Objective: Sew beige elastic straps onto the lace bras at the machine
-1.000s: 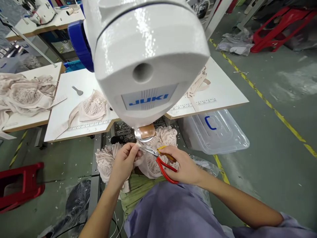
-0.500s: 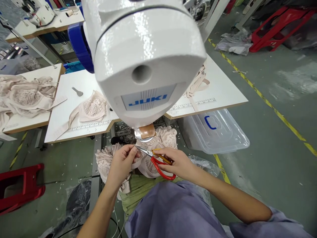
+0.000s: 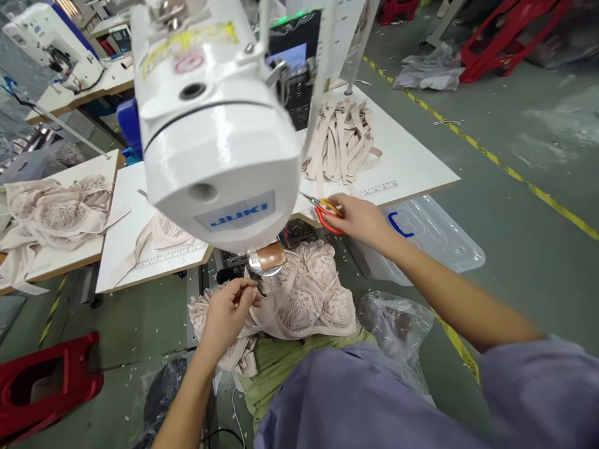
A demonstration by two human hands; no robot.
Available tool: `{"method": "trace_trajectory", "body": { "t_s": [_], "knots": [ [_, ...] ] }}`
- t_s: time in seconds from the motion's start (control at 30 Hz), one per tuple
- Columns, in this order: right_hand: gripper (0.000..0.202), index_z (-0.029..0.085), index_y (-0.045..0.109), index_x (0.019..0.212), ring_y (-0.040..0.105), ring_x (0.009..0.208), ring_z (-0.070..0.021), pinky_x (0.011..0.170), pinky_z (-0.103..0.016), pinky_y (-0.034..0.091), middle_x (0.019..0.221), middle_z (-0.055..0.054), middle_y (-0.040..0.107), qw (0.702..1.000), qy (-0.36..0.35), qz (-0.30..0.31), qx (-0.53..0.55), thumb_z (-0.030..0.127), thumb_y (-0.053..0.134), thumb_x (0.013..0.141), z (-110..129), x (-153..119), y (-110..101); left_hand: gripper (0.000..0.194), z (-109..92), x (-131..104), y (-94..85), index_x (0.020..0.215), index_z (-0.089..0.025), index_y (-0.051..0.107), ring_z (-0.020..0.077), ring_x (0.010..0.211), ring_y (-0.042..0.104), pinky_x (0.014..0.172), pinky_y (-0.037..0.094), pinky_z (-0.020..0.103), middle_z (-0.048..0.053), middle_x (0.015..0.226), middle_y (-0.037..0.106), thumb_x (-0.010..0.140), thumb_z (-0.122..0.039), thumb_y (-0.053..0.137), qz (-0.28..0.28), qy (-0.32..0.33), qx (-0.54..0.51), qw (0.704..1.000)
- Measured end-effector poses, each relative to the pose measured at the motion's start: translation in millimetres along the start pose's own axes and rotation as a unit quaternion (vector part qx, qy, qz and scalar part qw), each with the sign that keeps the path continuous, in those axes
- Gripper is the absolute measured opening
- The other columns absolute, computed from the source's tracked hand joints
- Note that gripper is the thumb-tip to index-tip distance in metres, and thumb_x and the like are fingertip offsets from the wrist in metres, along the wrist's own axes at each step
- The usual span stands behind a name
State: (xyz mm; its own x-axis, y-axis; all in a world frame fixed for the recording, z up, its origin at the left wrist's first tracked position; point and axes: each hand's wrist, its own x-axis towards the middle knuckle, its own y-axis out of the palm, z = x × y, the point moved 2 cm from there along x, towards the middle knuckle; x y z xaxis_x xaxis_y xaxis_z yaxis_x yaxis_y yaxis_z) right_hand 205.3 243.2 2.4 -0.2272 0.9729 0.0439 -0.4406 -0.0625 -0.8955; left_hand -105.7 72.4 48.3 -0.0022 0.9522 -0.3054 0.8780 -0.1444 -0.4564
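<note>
Right hand (image 3: 362, 221) reaching out with scissors (image 3: 331, 219), left hand (image 3: 229, 310) low by the Juki sewing machine (image 3: 224, 162).
The right arm stretches forward and out to the side, elbow slightly bent, fingers curled around the red and yellow handles; the blades point left, toward the machine head, by the front edge of the white tabletop (image 3: 412, 171) and near a pile of beige fabric straps (image 3: 344, 140). The left forearm angles up from below, wrist fairly straight, thumb and forefinger drawn close together just below the machine's lower end; whether they pinch any fabric, I cannot tell. Beige lace bras (image 3: 299, 305) lie bunched beside that hand, beneath the machine head and partly over green cloth (image 3: 281, 368) at the person's lap.
</note>
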Motion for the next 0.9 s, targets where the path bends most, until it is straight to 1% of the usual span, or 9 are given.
{"method": "trace_trajectory", "body": {
  "t_s": [0.1, 0.23, 0.27, 0.37, 0.43, 0.53, 0.63, 0.77, 0.9],
  "knots": [
    [0.034, 0.013, 0.065, 0.118, 0.063, 0.107, -0.0317, 0.088, -0.041, 0.047, 0.117, -0.017, 0.069, 0.996, -0.066, -0.002, -0.056, 0.030, 0.051, 0.093, -3, 39, -4, 0.032, -6, 4, -3.9, 0.119, -0.021, 0.059, 0.0230, 0.099, 0.070, 0.084, 0.054, 0.034, 0.010, 0.107, 0.074, 0.095, -0.041, 0.050, 0.092, -0.029, -0.096, 0.991],
    [0.035, 0.014, 0.064, 0.119, 0.055, 0.121, -0.0318, 0.104, -0.048, 0.041, 0.125, -0.017, 0.063, 0.989, -0.123, -0.078, 0.032, 0.035, 0.049, 0.096, 25, -3, -4, 0.022, 1, 6, -2.4, 0.104, -0.022, 0.064, 0.0263, 0.094, 0.068, 0.084, 0.050, 0.040, 0.009, 0.095, 0.074, 0.095, -0.036, 0.050, 0.007, 0.034, 0.086, 0.996],
    [0.033, 0.018, 0.066, 0.114, 0.060, 0.112, -0.0294, 0.099, -0.046, 0.046, 0.116, -0.013, 0.067, 0.987, -0.132, -0.039, 0.085, 0.042, 0.051, 0.096, 35, -24, -1, 0.020, 2, 5, 2.2, 0.098, -0.022, 0.066, 0.0276, 0.096, 0.065, 0.086, 0.048, 0.042, 0.010, 0.096, 0.072, 0.095, -0.034, 0.050, -0.034, 0.075, 0.152, 0.985],
    [0.045, 0.025, 0.064, 0.121, 0.063, 0.107, -0.0248, 0.093, -0.039, 0.051, 0.118, -0.008, 0.067, 0.923, -0.208, 0.239, 0.220, 0.056, 0.061, 0.089, 67, -90, 19, 0.020, -3, -2, 27.1, 0.083, -0.021, 0.064, 0.0259, 0.091, 0.061, 0.082, 0.044, 0.038, 0.011, 0.093, 0.068, 0.095, -0.028, 0.049, -0.093, 0.216, 0.245, 0.941],
    [0.070, 0.023, 0.060, 0.126, 0.061, 0.112, -0.0283, 0.096, -0.042, 0.050, 0.121, -0.010, 0.065, 0.893, -0.202, 0.286, 0.284, 0.069, 0.070, 0.074, 83, -118, 29, 0.023, -11, -6, 45.8, 0.078, -0.021, 0.060, 0.0207, 0.073, 0.058, 0.068, 0.040, 0.031, 0.007, 0.077, 0.065, 0.096, -0.027, 0.047, -0.081, 0.277, 0.239, 0.927],
    [0.072, 0.019, 0.061, 0.120, 0.062, 0.106, -0.0271, 0.094, -0.041, 0.051, 0.113, -0.011, 0.066, 0.851, -0.102, 0.243, 0.454, 0.078, 0.056, 0.079, 98, -127, 39, 0.026, -28, -9, 64.7, 0.070, -0.022, 0.052, 0.0168, 0.057, 0.049, 0.057, 0.029, 0.030, 0.002, 0.061, 0.055, 0.095, -0.028, 0.049, -0.074, 0.280, 0.210, 0.934],
    [0.048, 0.020, 0.063, 0.108, 0.064, 0.093, -0.0203, 0.086, -0.034, 0.053, 0.099, -0.006, 0.068, 0.816, 0.015, 0.160, 0.556, 0.061, 0.041, 0.097, 107, -117, 37, 0.036, -44, -6, 70.5, 0.062, -0.023, 0.041, 0.0141, 0.051, 0.041, 0.054, 0.025, 0.029, -0.001, 0.056, 0.046, 0.098, -0.030, 0.045, -0.088, 0.189, 0.093, 0.974],
    [0.029, 0.021, 0.062, 0.098, 0.060, 0.077, -0.0162, 0.069, -0.027, 0.050, 0.085, -0.002, 0.065, 0.825, 0.040, 0.091, 0.557, 0.049, 0.056, 0.093, 117, -91, 21, 0.043, -50, -1, 66.2, 0.062, -0.023, 0.042, 0.0139, 0.052, 0.042, 0.052, 0.029, 0.027, -0.002, 0.057, 0.046, 0.101, -0.039, 0.035, -0.119, 0.086, -0.029, 0.989],
    [0.019, 0.020, 0.058, 0.090, 0.053, 0.065, -0.0116, 0.059, -0.023, 0.042, 0.073, 0.002, 0.059, 0.866, 0.016, 0.057, 0.496, 0.038, 0.062, 0.089, 118, -55, 7, 0.028, -36, 1, 54.5, 0.099, -0.022, 0.069, 0.0163, 0.058, 0.054, 0.057, 0.035, 0.027, 0.000, 0.066, 0.063, 0.096, -0.042, 0.049, -0.183, 0.103, 0.074, 0.975]
  ]
}}
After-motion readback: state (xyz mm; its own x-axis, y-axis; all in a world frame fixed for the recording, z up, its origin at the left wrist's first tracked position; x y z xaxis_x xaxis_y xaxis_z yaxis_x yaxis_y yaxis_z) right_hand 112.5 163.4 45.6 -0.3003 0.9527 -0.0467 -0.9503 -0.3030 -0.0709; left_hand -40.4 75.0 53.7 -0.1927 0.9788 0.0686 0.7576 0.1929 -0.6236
